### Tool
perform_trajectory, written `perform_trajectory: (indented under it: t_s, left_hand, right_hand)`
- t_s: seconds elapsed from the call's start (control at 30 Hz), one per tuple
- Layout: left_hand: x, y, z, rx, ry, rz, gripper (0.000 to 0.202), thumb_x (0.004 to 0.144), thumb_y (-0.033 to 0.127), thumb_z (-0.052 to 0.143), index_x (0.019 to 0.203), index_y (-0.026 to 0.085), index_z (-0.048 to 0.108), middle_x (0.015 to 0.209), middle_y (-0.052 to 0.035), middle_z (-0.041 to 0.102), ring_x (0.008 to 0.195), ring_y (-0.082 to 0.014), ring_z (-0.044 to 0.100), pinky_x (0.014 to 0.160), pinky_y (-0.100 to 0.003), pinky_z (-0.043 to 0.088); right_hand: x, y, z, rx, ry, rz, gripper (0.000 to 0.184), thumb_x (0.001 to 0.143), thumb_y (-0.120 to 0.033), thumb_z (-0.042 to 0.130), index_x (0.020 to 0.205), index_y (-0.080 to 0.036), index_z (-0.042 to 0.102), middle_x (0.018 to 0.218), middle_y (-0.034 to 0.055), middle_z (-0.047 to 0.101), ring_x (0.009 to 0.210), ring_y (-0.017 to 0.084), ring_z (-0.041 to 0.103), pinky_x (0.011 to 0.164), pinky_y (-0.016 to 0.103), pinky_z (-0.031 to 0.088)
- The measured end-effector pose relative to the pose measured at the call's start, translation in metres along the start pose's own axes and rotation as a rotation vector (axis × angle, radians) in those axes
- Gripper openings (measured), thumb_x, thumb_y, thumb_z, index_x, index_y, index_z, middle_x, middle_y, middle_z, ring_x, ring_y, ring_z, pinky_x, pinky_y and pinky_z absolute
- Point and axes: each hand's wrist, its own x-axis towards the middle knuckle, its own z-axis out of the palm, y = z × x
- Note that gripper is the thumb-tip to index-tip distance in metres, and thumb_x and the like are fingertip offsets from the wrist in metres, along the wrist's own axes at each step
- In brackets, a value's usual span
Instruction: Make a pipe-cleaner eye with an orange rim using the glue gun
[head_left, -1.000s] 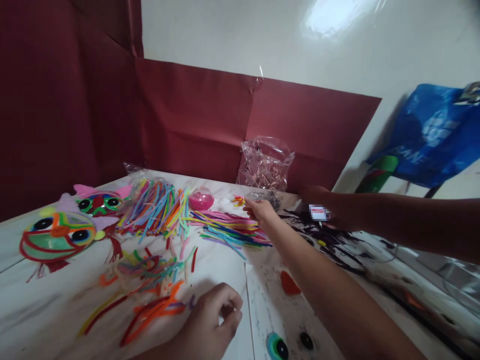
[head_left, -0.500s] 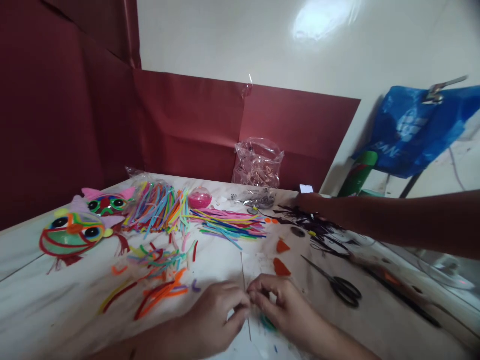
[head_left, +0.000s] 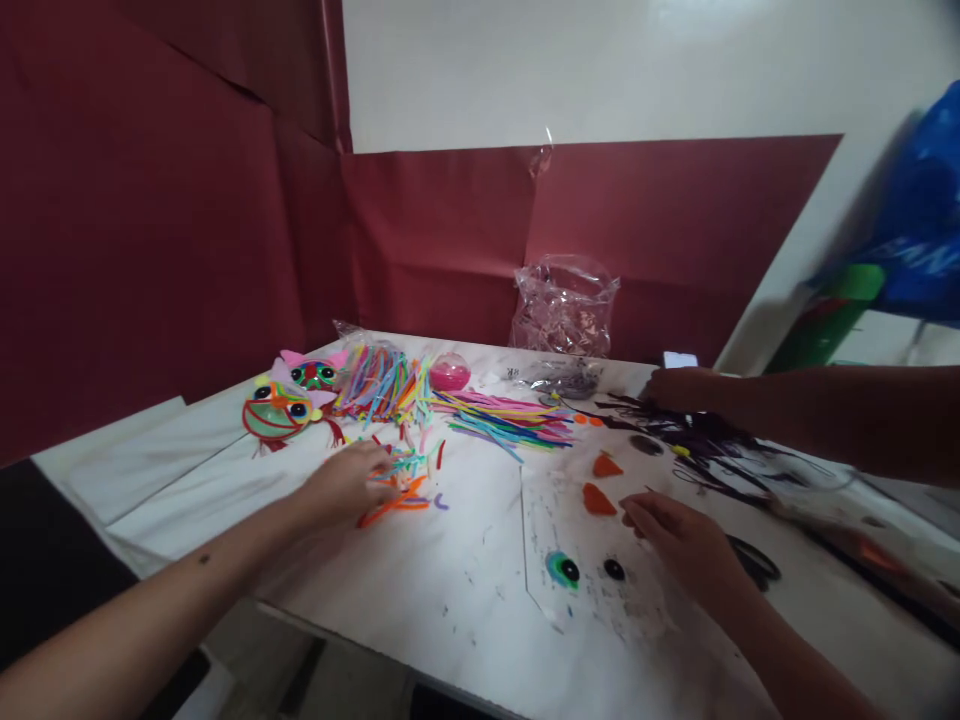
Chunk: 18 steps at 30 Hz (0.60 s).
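My left hand (head_left: 346,487) reaches over the loose short pipe cleaner pieces (head_left: 405,500), thumb and fingers apart at their edge. On the right, my right hand (head_left: 679,535) has its fingertips pinched together beside an orange felt piece (head_left: 598,500); whatever is between them is too small to make out. Scissors (head_left: 756,562) lie partly hidden behind this hand, one black handle showing. In front of me, a googly eye ringed with green and blue pipe cleaner (head_left: 561,568) rests beside a plain black eye (head_left: 614,569) on a clear plastic sheet.
Two decorated masks (head_left: 281,412) sit at the far left. Behind are bundles of pipe cleaners (head_left: 510,420), a pink ball (head_left: 450,372) and a clear plastic bag (head_left: 562,310). Another person's hand (head_left: 686,390) is over dark strands (head_left: 724,435) at the right.
My hands have parted from the middle. The left moved to the loose pipe cleaner pieces, the right towards the scissors and orange felt. The ringed eye now shows, and the view has shifted.
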Motion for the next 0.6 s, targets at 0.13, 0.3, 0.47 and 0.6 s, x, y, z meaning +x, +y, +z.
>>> perform_trajectory:
  t_s: [0.13,0.3,0.47,0.6]
  left_hand:
    - [0.002,-0.002,0.031,0.058,0.007,0.083,0.012,0.081,0.027,0.058,0.077,0.018,0.064,0.093,-0.0082,0.063,0.095,-0.0247,0.052,0.088,-0.036,0.038]
    - [0.022,-0.02,0.011,0.066,0.123,0.05,0.02,0.079,0.032,0.06,0.093,0.019,0.065,0.102,-0.0093,0.062,0.1,-0.0269,0.051,0.091,-0.039,0.038]
    - [0.019,-0.011,-0.01,-0.047,0.234,0.012,0.036,0.092,0.039,0.037,0.076,0.018,0.061,0.086,-0.0057,0.065,0.085,-0.0204,0.058,0.077,-0.03,0.044]
    - [0.017,0.027,-0.004,-0.29,0.122,0.002,0.041,0.089,0.048,0.039,0.064,0.02,0.056,0.074,-0.0024,0.063,0.074,-0.0197,0.058,0.067,-0.027,0.044]
  right_hand:
    - [-0.005,0.001,0.001,-0.008,-0.021,-0.001,0.036,0.072,-0.053,0.047,0.07,-0.023,0.066,0.064,0.0047,0.071,0.059,0.023,0.065,0.058,0.031,0.05]
    - [-0.005,0.003,-0.005,0.012,-0.01,0.05,0.036,0.07,-0.054,0.048,0.072,-0.023,0.066,0.066,0.0049,0.072,0.061,0.024,0.067,0.06,0.032,0.051]
    - [-0.006,-0.002,-0.014,0.026,0.038,0.067,0.034,0.071,-0.052,0.049,0.073,-0.023,0.066,0.067,0.0055,0.073,0.064,0.025,0.069,0.061,0.033,0.051]
    - [0.0,-0.009,-0.027,0.021,0.073,0.038,0.032,0.078,-0.046,0.046,0.078,-0.021,0.066,0.072,0.0069,0.073,0.067,0.024,0.068,0.064,0.032,0.051]
